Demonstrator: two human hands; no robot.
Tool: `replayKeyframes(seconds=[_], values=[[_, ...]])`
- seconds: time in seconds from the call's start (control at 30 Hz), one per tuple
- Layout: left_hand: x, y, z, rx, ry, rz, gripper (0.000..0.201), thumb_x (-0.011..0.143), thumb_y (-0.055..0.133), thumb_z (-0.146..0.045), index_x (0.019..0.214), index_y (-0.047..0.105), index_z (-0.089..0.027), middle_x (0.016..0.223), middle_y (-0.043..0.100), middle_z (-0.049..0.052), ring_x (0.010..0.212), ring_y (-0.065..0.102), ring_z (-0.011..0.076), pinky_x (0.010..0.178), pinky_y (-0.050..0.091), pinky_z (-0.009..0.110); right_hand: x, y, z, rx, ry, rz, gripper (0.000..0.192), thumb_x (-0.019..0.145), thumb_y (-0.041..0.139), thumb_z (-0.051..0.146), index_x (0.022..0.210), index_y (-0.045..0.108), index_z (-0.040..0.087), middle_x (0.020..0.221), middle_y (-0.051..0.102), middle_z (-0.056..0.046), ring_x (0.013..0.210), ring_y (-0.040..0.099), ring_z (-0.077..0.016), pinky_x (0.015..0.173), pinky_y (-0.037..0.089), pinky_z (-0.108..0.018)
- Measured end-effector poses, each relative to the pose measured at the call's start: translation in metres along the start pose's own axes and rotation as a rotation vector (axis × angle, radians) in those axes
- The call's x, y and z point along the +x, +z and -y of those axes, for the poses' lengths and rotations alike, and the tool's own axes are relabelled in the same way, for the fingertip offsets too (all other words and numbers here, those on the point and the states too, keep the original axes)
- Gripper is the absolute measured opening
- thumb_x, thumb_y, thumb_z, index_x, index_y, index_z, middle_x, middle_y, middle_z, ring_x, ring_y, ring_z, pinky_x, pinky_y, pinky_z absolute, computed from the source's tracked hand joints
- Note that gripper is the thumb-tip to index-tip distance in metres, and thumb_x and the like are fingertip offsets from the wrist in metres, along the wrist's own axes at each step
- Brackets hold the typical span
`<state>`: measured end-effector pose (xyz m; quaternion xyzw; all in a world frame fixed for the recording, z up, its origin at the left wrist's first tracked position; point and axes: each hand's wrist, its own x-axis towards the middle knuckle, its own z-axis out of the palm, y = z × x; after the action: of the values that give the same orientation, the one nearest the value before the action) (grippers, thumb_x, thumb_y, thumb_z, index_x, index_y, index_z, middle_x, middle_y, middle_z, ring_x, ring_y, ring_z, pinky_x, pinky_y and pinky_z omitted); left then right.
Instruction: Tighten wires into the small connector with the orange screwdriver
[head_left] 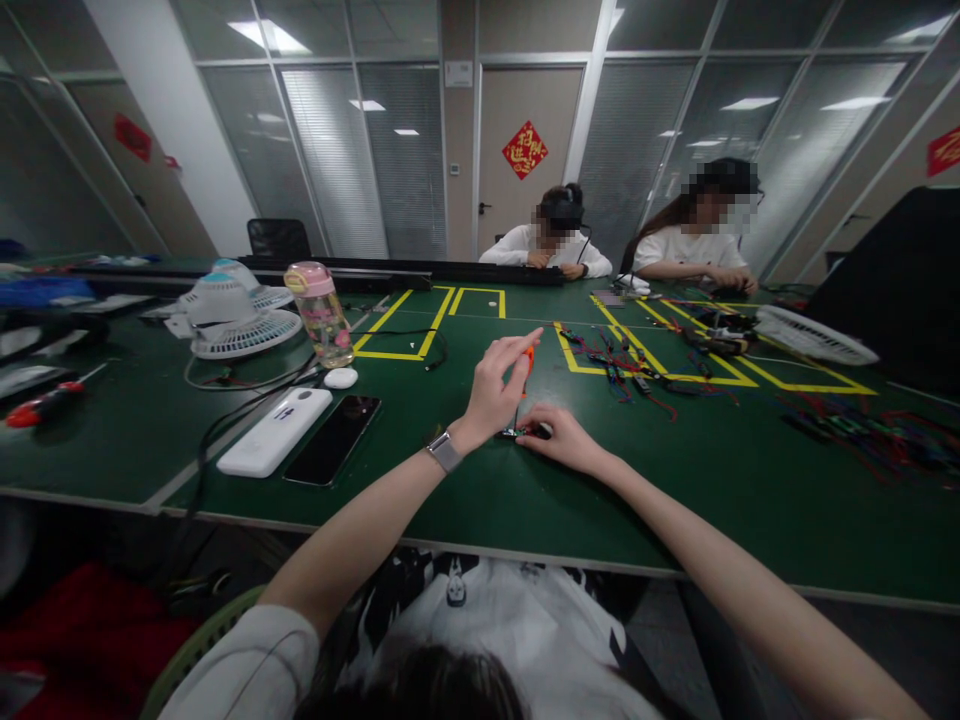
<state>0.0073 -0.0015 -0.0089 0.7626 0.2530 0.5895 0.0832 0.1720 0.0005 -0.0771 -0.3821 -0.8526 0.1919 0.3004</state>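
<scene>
My left hand, with a watch on its wrist, grips the orange handle of a screwdriver between thumb and fingers, the fingers stretched fairly straight. The screwdriver stands nearly upright, and its dark shaft runs down to a small circuit board on the green table. My right hand rests low on the tabletop, its fingertips closed on the board's right side. Fingers cover part of the board, so its details and the screwdriver's tip are hard to make out.
Left of my hands lie a black phone, a white power bank and a white earbud case. Beyond stand a bottle and fans. Wired boards lie right. Two people sit across the table.
</scene>
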Motion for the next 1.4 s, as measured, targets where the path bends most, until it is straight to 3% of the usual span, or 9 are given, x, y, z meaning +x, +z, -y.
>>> replayKeyframes(seconds=[0.13,0.27,0.47,0.57,0.77,1.0,1.1,1.3,1.4], values=[[0.000,0.000,-0.002,0.030,-0.015,-0.040,0.028,0.094,0.049,-0.021,0.121,0.060,-0.022,0.100,0.065,0.005,0.093,0.058,0.0169,0.086,0.046,0.032,0.000,0.000,0.001,0.005,0.006,0.000,0.009,0.078,0.070,0.018,0.087,0.072,0.017,0.078,0.066,-0.005,0.075,0.059,-0.0186,0.074,0.047,-0.033],[0.000,0.001,-0.003,0.088,-0.021,-0.077,0.021,0.088,0.062,-0.026,0.108,0.067,-0.021,0.086,0.055,0.002,0.082,0.054,0.0149,0.077,0.047,0.028,-0.001,0.000,0.002,-0.010,0.004,-0.004,0.009,0.077,0.070,0.018,0.086,0.072,0.018,0.077,0.065,-0.004,0.074,0.058,-0.0180,0.073,0.047,-0.032],[-0.001,0.000,0.000,-0.043,-0.010,-0.021,0.034,0.098,0.039,-0.019,0.125,0.058,-0.021,0.110,0.060,0.007,0.103,0.057,0.0167,0.091,0.045,0.031,-0.001,0.000,0.000,-0.009,-0.007,-0.006,0.007,0.078,0.070,0.020,0.085,0.071,0.018,0.077,0.065,-0.004,0.074,0.059,-0.0185,0.073,0.047,-0.032],[-0.001,0.001,-0.001,-0.080,-0.015,-0.013,0.035,0.097,0.040,-0.017,0.128,0.055,-0.021,0.114,0.064,0.006,0.106,0.058,0.0169,0.093,0.045,0.032,0.000,0.000,-0.001,-0.003,-0.007,-0.003,0.008,0.078,0.070,0.020,0.086,0.071,0.018,0.077,0.065,-0.004,0.074,0.059,-0.0188,0.073,0.048,-0.033],[0.000,0.002,-0.003,0.057,-0.006,-0.086,0.023,0.089,0.060,-0.025,0.111,0.066,-0.021,0.087,0.058,0.002,0.081,0.056,0.0140,0.078,0.048,0.028,-0.001,0.001,-0.001,0.003,0.000,-0.009,0.009,0.078,0.070,0.021,0.087,0.072,0.018,0.077,0.064,-0.004,0.073,0.058,-0.0185,0.072,0.047,-0.032],[-0.002,0.001,-0.001,-0.017,-0.006,-0.016,0.034,0.098,0.039,-0.021,0.126,0.057,-0.022,0.116,0.062,0.007,0.108,0.057,0.0180,0.094,0.046,0.034,-0.001,0.000,-0.001,0.006,-0.021,-0.012,0.014,0.081,0.068,0.029,0.089,0.072,0.018,0.075,0.064,-0.004,0.074,0.059,-0.0190,0.072,0.047,-0.033],[-0.002,0.001,-0.001,-0.039,-0.019,-0.021,0.035,0.097,0.040,-0.018,0.128,0.055,-0.022,0.117,0.064,0.007,0.108,0.058,0.0179,0.094,0.046,0.034,-0.001,-0.003,0.000,0.017,-0.047,-0.023,0.018,0.087,0.062,0.033,0.090,0.071,0.018,0.077,0.066,-0.005,0.076,0.060,-0.0193,0.074,0.047,-0.033],[0.000,0.002,-0.001,0.077,0.006,-0.072,0.024,0.089,0.061,-0.021,0.112,0.065,-0.022,0.090,0.061,0.003,0.085,0.057,0.0157,0.080,0.047,0.030,-0.003,-0.015,0.002,-0.046,-0.094,-0.230,0.025,0.094,0.049,0.031,0.083,0.068,0.018,0.081,0.066,-0.007,0.077,0.060,-0.0203,0.073,0.046,-0.034],[0.000,0.003,0.000,0.090,0.018,-0.092,0.024,0.085,0.066,-0.022,0.109,0.067,-0.023,0.085,0.057,0.001,0.082,0.054,0.0152,0.077,0.046,0.029,-0.004,-0.023,0.018,-0.055,-0.140,-0.356,0.025,0.094,0.049,0.029,0.083,0.068,0.018,0.079,0.065,-0.007,0.076,0.059,-0.0205,0.071,0.046,-0.034]])
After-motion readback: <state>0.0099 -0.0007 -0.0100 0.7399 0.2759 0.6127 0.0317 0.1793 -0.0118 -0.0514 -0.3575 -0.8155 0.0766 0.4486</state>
